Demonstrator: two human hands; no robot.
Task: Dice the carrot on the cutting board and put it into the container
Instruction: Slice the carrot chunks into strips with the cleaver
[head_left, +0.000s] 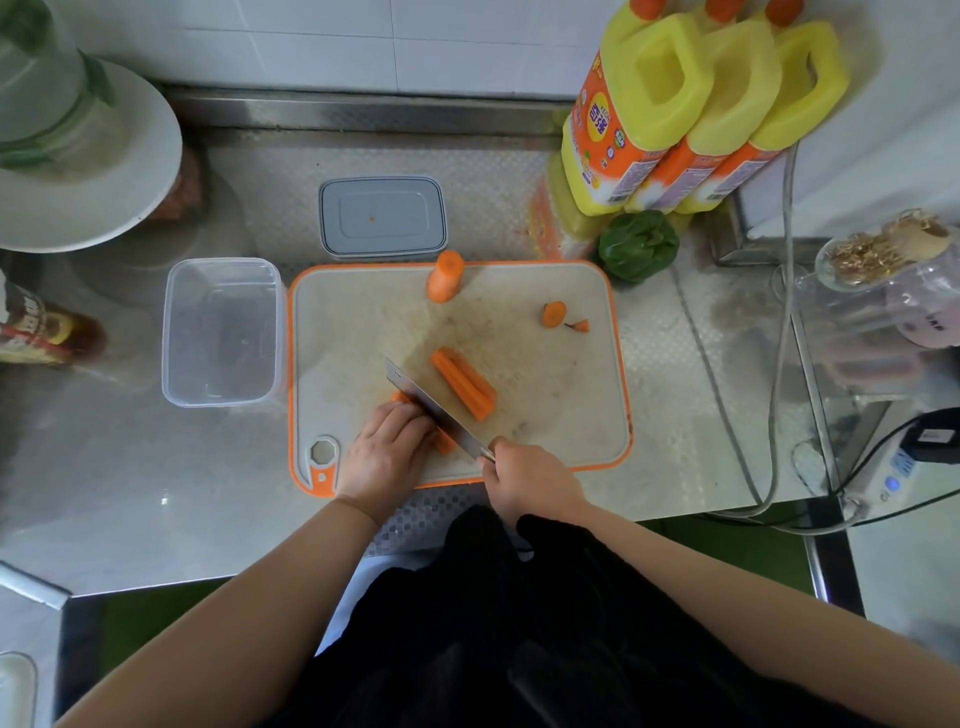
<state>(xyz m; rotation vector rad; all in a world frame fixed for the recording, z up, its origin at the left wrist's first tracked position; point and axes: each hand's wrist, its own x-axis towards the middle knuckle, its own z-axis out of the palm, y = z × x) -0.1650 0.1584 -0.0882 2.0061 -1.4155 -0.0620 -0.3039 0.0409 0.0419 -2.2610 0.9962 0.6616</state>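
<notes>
A: Cutting board (545, 395) is set on the steel counter (156, 493); clear container (221, 332) just beside its left edge.
B: Hands?
A: Knife (436, 410) handle is gripped by right hand (524, 480). Carrot piece (402, 399) is pressed down under left hand (387, 449), fingers curled.
B: Rest of carrot?
A: Cut sticks (465, 384) are seen mid-board, stub (445, 276) at far edge.

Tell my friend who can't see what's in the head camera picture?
A person's right hand holds a knife and slices a carrot piece that the left hand holds steady on an orange-edged cutting board. More carrot strips and a carrot chunk wait there. A clear container stands left of the board.
</notes>
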